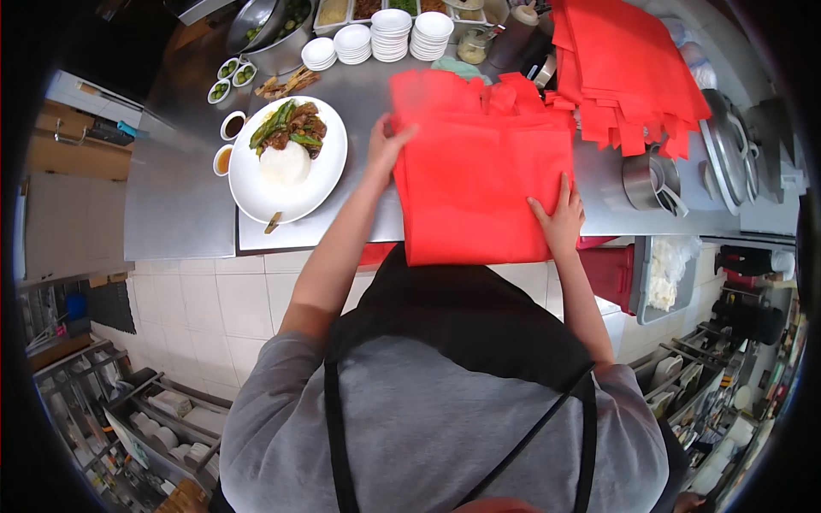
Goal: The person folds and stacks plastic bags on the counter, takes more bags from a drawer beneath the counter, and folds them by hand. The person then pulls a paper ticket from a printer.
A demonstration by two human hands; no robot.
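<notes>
A stack of red fabric bags (483, 188) lies in front of me, its lower end reaching over the counter's front edge. My left hand (389, 147) is at the upper left edge, thumb over the front and fingers curled at the side, gripping the red bag. Spread fingers of my right hand (562, 221) rest on the lower right part of the same bag. To the left of my left hand is a white oval plate (329, 175) with a rice mound (285, 164) and meat with green vegetables (299, 126).
More red bags (624, 68) are piled at the back right, beside a saucepan (650, 181) and metal lids (727, 150). Stacked white saucers (391, 36) stand at the back. Sauce cups (233, 126) and citrus cups (245, 74) sit left. A grey bin (676, 274) is below right.
</notes>
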